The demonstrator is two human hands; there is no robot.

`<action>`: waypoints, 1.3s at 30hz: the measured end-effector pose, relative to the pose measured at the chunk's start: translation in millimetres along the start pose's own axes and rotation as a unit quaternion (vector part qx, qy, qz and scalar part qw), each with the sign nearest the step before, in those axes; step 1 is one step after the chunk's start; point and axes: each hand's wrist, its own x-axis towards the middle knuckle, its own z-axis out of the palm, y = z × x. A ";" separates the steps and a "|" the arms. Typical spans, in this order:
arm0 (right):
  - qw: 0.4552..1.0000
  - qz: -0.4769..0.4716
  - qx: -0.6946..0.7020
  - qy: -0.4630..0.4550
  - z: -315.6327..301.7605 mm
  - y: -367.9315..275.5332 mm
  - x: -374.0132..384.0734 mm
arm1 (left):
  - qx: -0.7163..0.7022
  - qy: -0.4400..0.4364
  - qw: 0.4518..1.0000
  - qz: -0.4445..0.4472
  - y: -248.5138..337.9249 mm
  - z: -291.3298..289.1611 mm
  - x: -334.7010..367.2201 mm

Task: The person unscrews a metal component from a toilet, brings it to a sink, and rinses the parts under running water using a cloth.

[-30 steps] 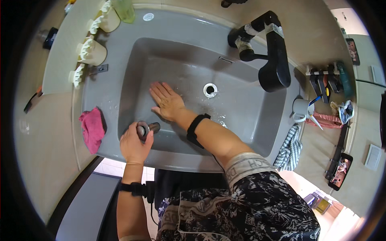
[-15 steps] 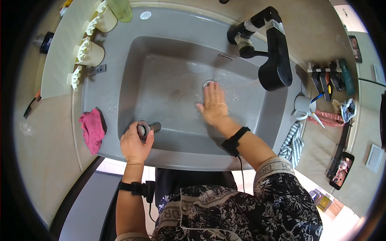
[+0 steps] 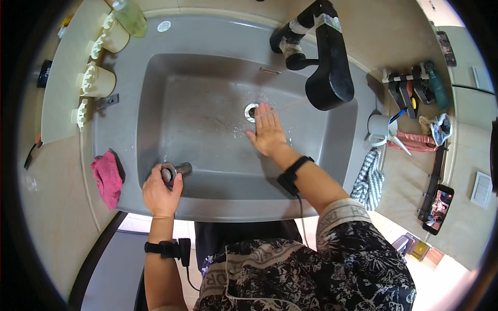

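My left hand (image 3: 160, 197) is at the near left corner of the grey sink (image 3: 207, 140), fingers curled round a metal drain stopper (image 3: 183, 168) with a round cap and a dark cylindrical body. My right hand (image 3: 270, 137) is stretched out in the basin, palm down and fingers extended, just right of the drain hole (image 3: 251, 112) with its shiny metal ring. A thin stream of water runs from the black faucet (image 3: 329, 78) toward the fingers, and droplets lie around them. Both wrists wear black straps.
A pink cloth (image 3: 107, 180) lies on the left rim. Cream cups (image 3: 98, 82) hang at the left, near a green bottle (image 3: 129, 19). On the right are a white mug (image 3: 379, 127), a striped cloth (image 3: 369, 180) and a phone (image 3: 439, 209).
My right hand has shifted to the right of the drain, so more of the metal ring shows. My left hand keeps the stopper in the same corner. The whole view has shifted slightly.
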 end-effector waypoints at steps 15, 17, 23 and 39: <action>0.985 -0.147 0.084 0.016 10.5 -21.0 37.8 | 0.008 -0.012 1.000 -0.005 1.0 3.5 1.2; 0.991 -0.108 0.070 0.036 10.0 -5.1 30.0 | -0.002 -0.019 1.000 -0.011 2.9 2.7 0.9; 0.992 -0.090 -0.040 0.077 -11.3 18.7 51.1 | 0.006 -0.006 1.000 0.005 4.9 4.2 2.1; 0.959 0.271 -0.035 0.076 46.0 118.3 -26.0 | -0.015 -0.023 1.000 0.001 6.8 2.6 4.3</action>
